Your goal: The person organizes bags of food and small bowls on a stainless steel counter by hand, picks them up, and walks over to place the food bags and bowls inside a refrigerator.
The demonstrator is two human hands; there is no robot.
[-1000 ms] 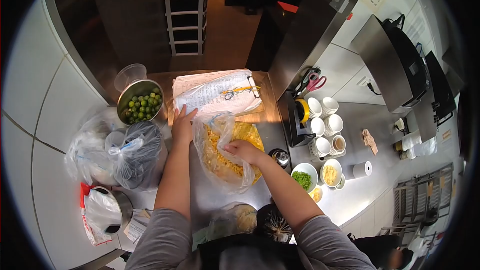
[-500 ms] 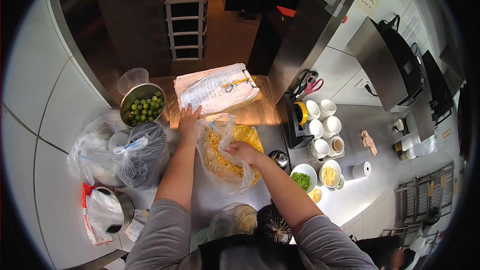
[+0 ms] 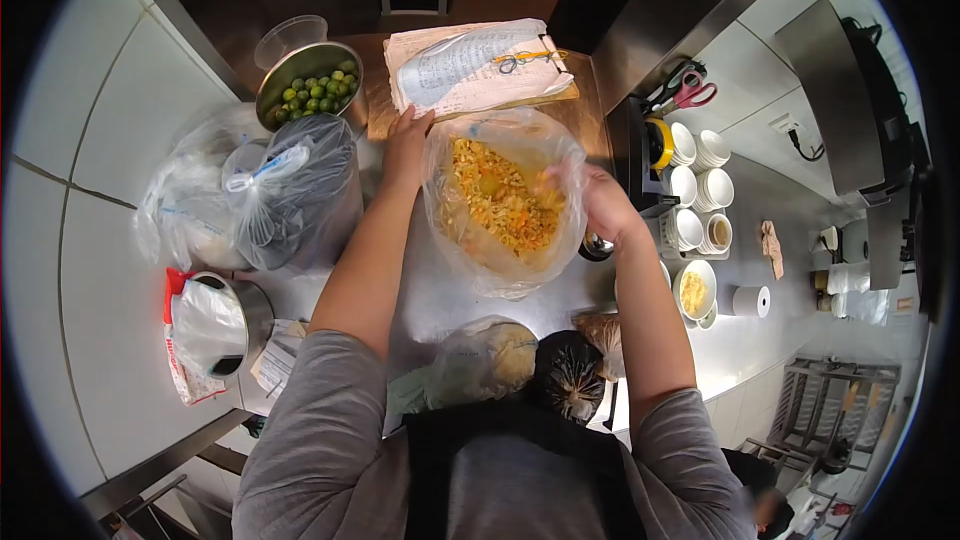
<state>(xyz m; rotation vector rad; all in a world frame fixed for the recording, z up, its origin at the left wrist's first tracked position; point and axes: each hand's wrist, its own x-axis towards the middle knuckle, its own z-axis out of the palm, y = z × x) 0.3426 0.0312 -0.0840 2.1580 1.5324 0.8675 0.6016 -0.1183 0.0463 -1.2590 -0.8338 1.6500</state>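
Observation:
A clear plastic bag (image 3: 480, 265) with its mouth wide open stands on the steel counter, and chopped yellow and orange food (image 3: 505, 205) shows inside. At the bag's right rim is my right hand (image 3: 603, 202), its fingers closed on the plastic and partly hidden by it. My left hand (image 3: 408, 140) lies at the upper left of the bag, fingers apart, the tips near the lower edge of the papers (image 3: 465, 70). Whether it touches the bag is hard to tell.
Left: a metal pot of green limes (image 3: 318, 92), tied plastic bags (image 3: 290, 195) and a lined metal container (image 3: 255, 315). Right: stacked white bowls (image 3: 712, 188), a bowl of yellow food (image 3: 693, 290), a paper roll (image 3: 750, 301). A black bag (image 3: 568, 375) lies near my body.
The bag's mouth has been spread wider, showing more food. My right hand has moved from the bag's middle to its right rim. The view has shifted down.

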